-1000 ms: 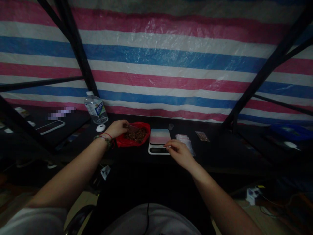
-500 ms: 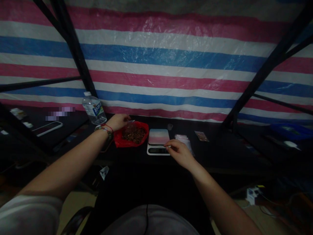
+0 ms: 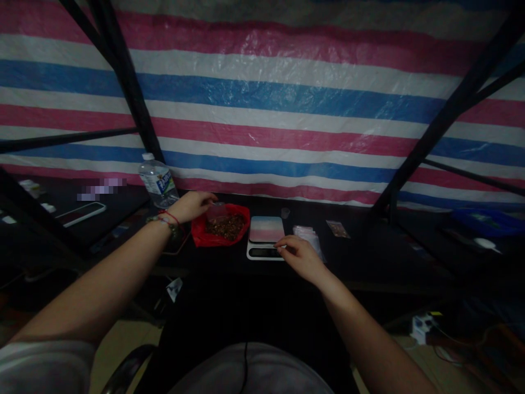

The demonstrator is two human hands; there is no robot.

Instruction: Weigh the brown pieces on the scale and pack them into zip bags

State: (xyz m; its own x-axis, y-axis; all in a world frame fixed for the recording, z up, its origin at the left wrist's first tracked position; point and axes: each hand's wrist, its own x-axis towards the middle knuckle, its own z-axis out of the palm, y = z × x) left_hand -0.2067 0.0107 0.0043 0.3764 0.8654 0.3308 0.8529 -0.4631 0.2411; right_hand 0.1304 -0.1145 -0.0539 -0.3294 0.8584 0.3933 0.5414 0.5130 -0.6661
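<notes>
My left hand [image 3: 194, 206] reaches over the left rim of a red plastic bag [image 3: 199, 236], its fingers closed on a clear plastic piece [image 3: 218, 210] whose exact kind is too dim to tell. Small brown pieces [image 3: 226, 227] fill the bag's open mouth. Right of it stands a white kitchen scale [image 3: 252, 253] with a bare, reflective weighing plate [image 3: 266, 229]. At the scale's front right corner is my right hand [image 3: 301, 256], fingertips pinched together by the dark display; what they hold, if anything, is too small to name.
Clear plastic bags [image 3: 308, 236] lie beside my right hand. Behind the scale is a small clear cup [image 3: 285, 212]; farther right, a filled small bag [image 3: 338, 229]. A large plastic bottle [image 3: 158, 180] stands behind my left wrist. Black metal posts [image 3: 127, 82] flank the table before a striped sheet.
My left hand has shifted slightly with the clear plastic piece, which hangs a little lower over the brown pieces. My right hand stays at the scale's corner, almost still.
</notes>
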